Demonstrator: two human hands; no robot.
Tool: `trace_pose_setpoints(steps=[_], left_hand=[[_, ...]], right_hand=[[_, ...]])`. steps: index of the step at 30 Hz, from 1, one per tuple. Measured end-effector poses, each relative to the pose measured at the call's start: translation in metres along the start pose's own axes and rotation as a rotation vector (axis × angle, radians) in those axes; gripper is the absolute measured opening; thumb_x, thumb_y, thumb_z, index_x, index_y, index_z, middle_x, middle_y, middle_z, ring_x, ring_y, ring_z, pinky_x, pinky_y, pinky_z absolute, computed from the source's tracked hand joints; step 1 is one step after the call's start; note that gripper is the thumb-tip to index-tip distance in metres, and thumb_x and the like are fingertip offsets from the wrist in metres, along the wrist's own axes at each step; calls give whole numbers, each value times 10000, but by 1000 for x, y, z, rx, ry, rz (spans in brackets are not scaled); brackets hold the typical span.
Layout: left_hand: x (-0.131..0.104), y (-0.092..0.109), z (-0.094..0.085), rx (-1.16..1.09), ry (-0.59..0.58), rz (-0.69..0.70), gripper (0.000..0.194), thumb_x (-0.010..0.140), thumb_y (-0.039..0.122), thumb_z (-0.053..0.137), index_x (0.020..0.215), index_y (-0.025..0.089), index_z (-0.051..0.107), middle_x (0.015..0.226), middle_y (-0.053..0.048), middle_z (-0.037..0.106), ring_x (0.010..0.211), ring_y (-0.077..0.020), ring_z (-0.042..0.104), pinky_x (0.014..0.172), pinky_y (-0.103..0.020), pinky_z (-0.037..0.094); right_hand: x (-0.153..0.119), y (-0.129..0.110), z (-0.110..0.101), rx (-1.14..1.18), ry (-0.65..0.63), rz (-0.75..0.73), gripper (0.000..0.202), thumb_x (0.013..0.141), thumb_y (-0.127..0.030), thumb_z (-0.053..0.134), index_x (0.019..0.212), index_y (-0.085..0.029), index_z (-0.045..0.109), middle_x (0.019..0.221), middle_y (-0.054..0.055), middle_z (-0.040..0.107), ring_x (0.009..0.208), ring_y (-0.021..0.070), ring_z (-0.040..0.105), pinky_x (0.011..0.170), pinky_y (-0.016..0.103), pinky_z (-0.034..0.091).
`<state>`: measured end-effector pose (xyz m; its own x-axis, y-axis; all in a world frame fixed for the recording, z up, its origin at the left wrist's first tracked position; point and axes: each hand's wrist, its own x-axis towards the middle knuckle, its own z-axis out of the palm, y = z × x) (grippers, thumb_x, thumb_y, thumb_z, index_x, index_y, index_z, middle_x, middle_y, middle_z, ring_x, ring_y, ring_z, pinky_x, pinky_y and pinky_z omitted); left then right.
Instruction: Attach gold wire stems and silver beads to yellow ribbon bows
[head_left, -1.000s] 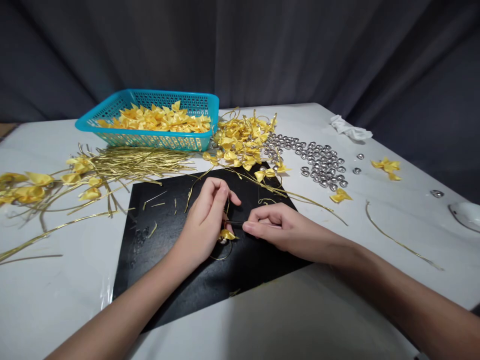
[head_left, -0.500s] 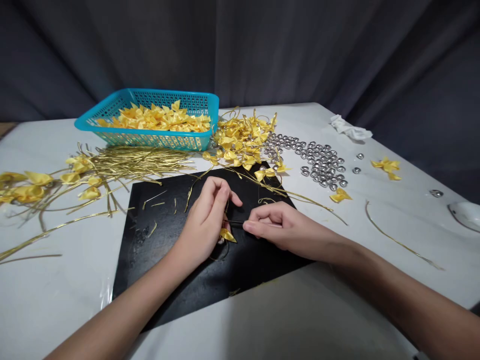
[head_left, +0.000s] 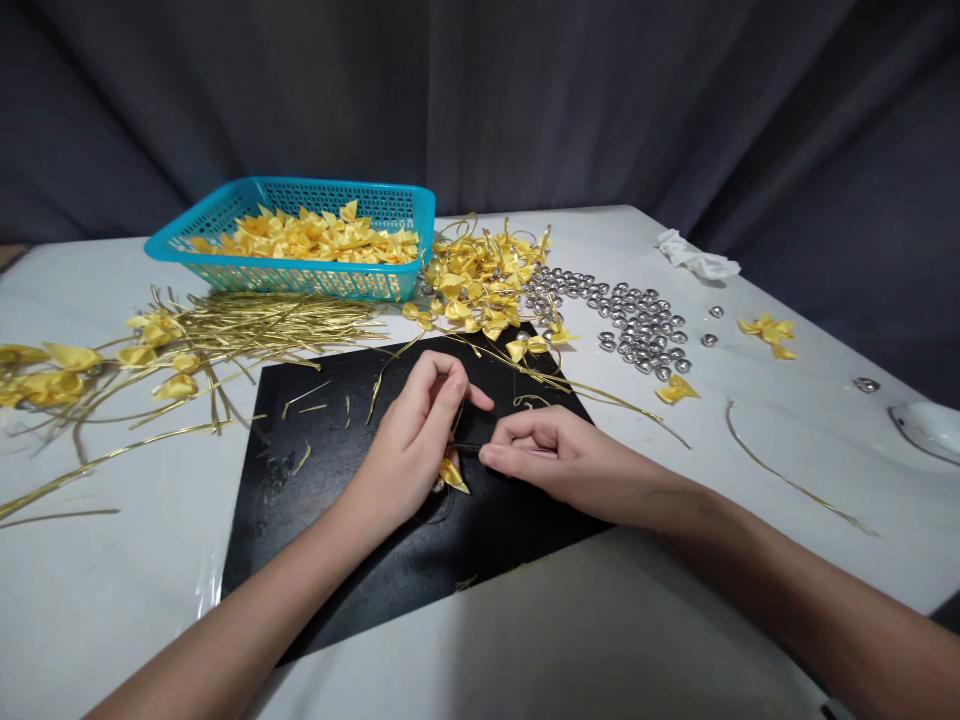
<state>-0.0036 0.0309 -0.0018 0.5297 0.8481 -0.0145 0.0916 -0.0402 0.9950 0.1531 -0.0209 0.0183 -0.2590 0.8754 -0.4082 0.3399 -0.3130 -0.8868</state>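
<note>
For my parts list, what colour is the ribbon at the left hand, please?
The ribbon is yellow, best seen in the head view.

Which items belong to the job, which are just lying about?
Likely in the work:
yellow bow at left hand
thin dark rod in right hand
black mat
gold cords
silver beads
blue basket of bows

Seemingly just lying about:
white tissue
cord scraps
</note>
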Motion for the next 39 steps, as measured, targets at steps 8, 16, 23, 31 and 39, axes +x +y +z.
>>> trace_pose_setpoints(steps=[8,16,23,31,39], left_hand=[[0,0,-1,-20,-9,-7,204,927,410,395,836,227,391,898,22,604,379,-26,434,344,-141,382],[1,2,0,-75,-5,-40,189,919,409,404,845,237,373,887,31,624,314,-13,444,291,-124,353],[2,2,-2,-69,0,-10,191,927,407,380,847,235,363,887,31,636,293,-3,393,275,-125,260],[4,4,-8,98,108,-72,159,894,359,433,857,207,460,1002,-33,607,849,-150,593,696,-245,449],[-25,34,-11,1156,-126,-48,329,724,504,597,848,199,582,861,-96,584,737,-312,574,535,-319,311]], right_hand=[[0,-3,2,6,14,5,403,777,-498,598,621,-154,457,504,-80,285,438,31,209,396,186,140],[-1,-4,-2,11,-2,5,381,788,-473,600,634,-153,461,491,-89,278,423,25,217,391,184,129],[0,-1,-1,196,131,-14,420,743,-508,634,617,-176,409,456,-110,231,394,24,174,364,177,120],[4,1,0,344,294,55,485,626,-443,747,609,-195,331,480,-123,215,383,8,146,344,172,103],[5,5,-2,319,329,17,470,655,-401,723,599,-195,304,500,-114,220,384,7,175,350,169,127]])
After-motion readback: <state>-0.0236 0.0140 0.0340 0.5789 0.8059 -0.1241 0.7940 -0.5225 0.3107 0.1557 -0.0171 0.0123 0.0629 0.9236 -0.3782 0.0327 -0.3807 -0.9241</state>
